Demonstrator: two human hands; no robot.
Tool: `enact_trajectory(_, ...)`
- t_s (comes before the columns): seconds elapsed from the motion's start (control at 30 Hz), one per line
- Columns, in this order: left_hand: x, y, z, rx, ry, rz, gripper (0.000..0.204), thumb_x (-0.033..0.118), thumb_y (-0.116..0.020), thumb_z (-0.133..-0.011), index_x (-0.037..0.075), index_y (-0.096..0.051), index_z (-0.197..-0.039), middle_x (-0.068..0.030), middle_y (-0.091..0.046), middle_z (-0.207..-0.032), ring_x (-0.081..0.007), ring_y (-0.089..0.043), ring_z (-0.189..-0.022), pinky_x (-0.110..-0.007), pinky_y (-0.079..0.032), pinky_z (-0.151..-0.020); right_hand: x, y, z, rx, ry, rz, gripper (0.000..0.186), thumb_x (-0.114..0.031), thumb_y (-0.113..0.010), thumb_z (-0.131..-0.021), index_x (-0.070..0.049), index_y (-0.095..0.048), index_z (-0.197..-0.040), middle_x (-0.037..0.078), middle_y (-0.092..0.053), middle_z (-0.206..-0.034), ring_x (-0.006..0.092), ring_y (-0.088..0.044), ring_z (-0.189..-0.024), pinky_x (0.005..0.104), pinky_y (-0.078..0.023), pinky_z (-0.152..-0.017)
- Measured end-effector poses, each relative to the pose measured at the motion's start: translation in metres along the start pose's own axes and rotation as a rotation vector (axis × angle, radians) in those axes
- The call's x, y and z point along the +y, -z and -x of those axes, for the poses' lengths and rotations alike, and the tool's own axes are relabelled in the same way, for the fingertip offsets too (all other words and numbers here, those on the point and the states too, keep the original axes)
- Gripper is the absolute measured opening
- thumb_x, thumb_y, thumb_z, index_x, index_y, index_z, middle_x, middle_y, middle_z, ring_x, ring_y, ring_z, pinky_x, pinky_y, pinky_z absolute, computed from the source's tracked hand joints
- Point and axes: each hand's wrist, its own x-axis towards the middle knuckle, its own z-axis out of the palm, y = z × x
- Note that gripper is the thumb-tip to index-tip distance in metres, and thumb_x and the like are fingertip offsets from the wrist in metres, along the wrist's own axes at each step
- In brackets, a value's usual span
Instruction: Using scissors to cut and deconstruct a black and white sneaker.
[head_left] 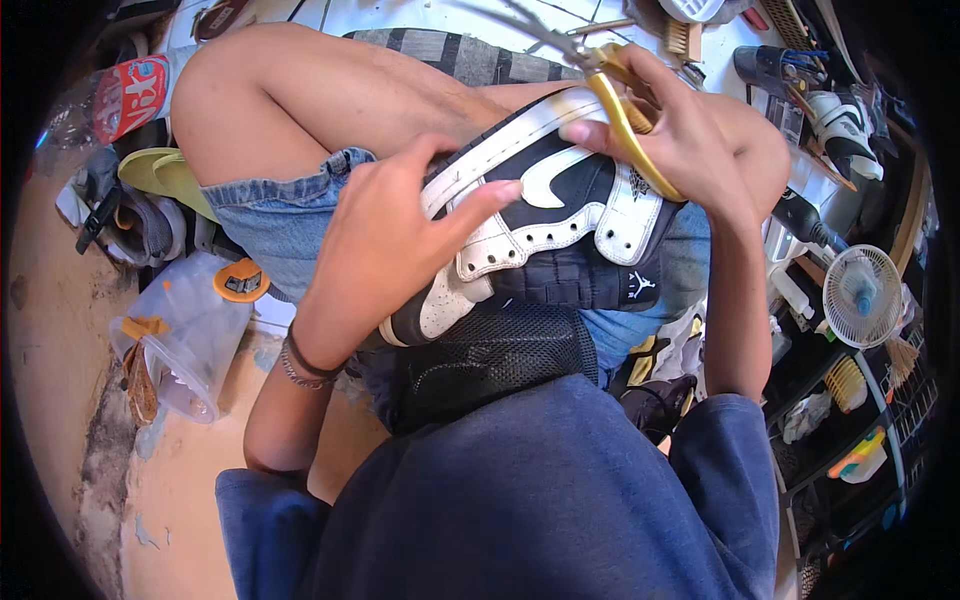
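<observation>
A black-and-white high-top sneaker [590,185] lies on its side across my lap. My left hand [380,220] grips it near the toe, its thumb resting on the side panel. My right hand [695,145] is closed around yellow-handled scissors [637,150] beside the heel. Their metal blades point up and left, smeared by motion, above the shoe's sole edge. The right thumb reaches onto the sneaker's white edge. No lace shows in its eyelets. A black mesh bag [500,360] sits just below the shoe, against my body.
At left are a clear plastic bin [205,325], a large bottle [125,100] with a red label and a yellow-green slipper [165,172]. To the right, a small white fan [862,295], a brush [846,384] and another shoe [845,135] crowd dark racks.
</observation>
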Motion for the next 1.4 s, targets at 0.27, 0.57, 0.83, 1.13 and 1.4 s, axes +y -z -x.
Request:
enact_trajectory(0.27,-0.017,-0.011,-0.02,-0.084,0.011,-0.057,0.046,0.038,-0.076,-0.091,-0.005,-0.069,-0.106,-0.0263,-0.072,-0.094,-0.0448,-0.069,-0.09,-0.047,-0.054,-0.08,-0.006,-0.006,-0.021,-0.071,-0.08,0.091,0.054,-0.041,-0.085,-0.085,-0.003,-0.064,-0.115,0.004,-0.063,-0.092,0.0142,-0.06,-0.087,0.0305,-0.049,-0.079)
enact_trajectory(0.57,-0.018,-0.008,-0.023,-0.133,-0.041,0.075,0.04,0.031,-0.077,-0.093,-0.005,-0.071,-0.111,-0.0132,-0.076,-0.09,-0.0132,-0.068,-0.082,-0.031,-0.054,-0.077,0.104,0.02,-0.076,0.198,0.212,0.56,0.041,-0.032,-0.081,-0.083,0.001,-0.069,-0.104,0.021,-0.07,-0.094,0.038,-0.069,-0.086,0.0438,-0.054,-0.078)
enact_trajectory(0.83,-0.044,0.009,-0.004,-0.127,-0.192,0.333,0.036,0.026,-0.078,-0.092,-0.006,-0.071,-0.108,-0.0053,-0.074,-0.091,-0.007,-0.061,-0.082,-0.027,-0.052,-0.075,0.105,0.018,-0.078,0.162,0.061,0.522,0.041,-0.032,-0.085,-0.079,0.0,-0.075,-0.102,0.024,-0.073,-0.095,0.041,-0.07,-0.09,0.0466,-0.056,-0.082)
enact_trajectory(1.13,-0.114,0.036,0.089,-0.059,-0.324,0.587,0.055,0.043,-0.073,-0.092,-0.004,-0.068,-0.119,-0.0095,-0.073,-0.099,-0.0126,-0.065,-0.088,-0.028,-0.054,-0.081,-0.013,-0.025,0.047,-0.106,0.361,-0.676,0.068,-0.038,-0.076,-0.091,-0.003,-0.054,-0.144,0.013,-0.063,-0.132,0.0216,-0.059,-0.124,0.0386,-0.047,-0.107)
enact_trajectory(1.4,0.003,-0.011,-0.028,-0.198,-0.347,0.734,0.056,0.043,-0.072,-0.093,-0.004,-0.066,-0.122,-0.0102,-0.073,-0.1,-0.0141,-0.065,-0.089,-0.029,-0.054,-0.082,-0.113,-0.036,0.091,0.305,0.414,-0.509,0.065,-0.032,-0.079,-0.089,0.003,-0.057,-0.139,0.019,-0.069,-0.124,0.0238,-0.067,-0.114,0.0361,-0.051,-0.1)
